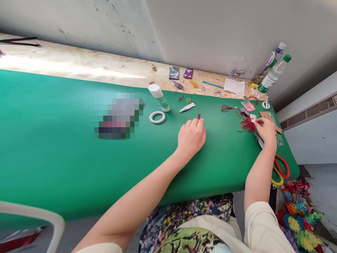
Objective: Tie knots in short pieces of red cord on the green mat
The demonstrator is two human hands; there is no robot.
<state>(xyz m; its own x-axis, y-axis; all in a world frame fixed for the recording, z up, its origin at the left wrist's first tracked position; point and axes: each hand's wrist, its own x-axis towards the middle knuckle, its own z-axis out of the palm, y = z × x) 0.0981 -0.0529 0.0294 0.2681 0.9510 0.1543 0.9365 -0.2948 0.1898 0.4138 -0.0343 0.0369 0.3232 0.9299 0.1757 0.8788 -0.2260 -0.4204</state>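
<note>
My left hand (191,137) is closed low over the green tabletop, and a short tuft of red thread (199,116) sticks out beyond its fingers. The rest of that thread is hidden in the hand. My right hand (267,131) pinches the edge of a small white printed card (253,118), beside a tangle of red cords (246,124). Beneath my right forearm lies a pair of scissors (283,166) with red and yellow handles. A small white tube (187,107) rests past my left hand, near a white tape roll (157,117) and a standing white-capped bottle (159,98).
Plastic bottles (275,73) stand at the back right. Along the wooden strip are two small bead packets (174,72), tassels (178,84), a blue pencil (213,84) and white paper (234,86). A pixelated dark object (119,117) lies left. Colourful pompom-like flowers (300,214) are below the right edge.
</note>
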